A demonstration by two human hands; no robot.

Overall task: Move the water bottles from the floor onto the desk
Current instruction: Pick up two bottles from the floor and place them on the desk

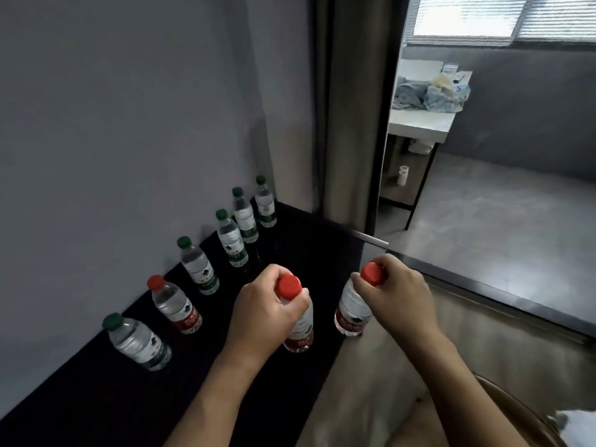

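Observation:
My left hand (263, 312) grips the neck of a red-capped water bottle (300, 333), which is over the black desk (96, 398). My right hand (398, 293) holds a second red-capped water bottle (351, 312) by its cap, at the desk's right edge. Whether either bottle's base touches the desk I cannot tell. Along the wall stands a row of several bottles: a green-capped one (138, 345) nearest, then a red-capped one (175, 306), then several green-capped ones (198, 267) running to the far corner.
A grey wall borders the desk on the left. A curtain (348, 108) and a dark door frame stand beyond the desk's far end. Through the opening, a white table (419, 122) with clothes sits on a grey floor. A chair edge (522, 411) shows at lower right.

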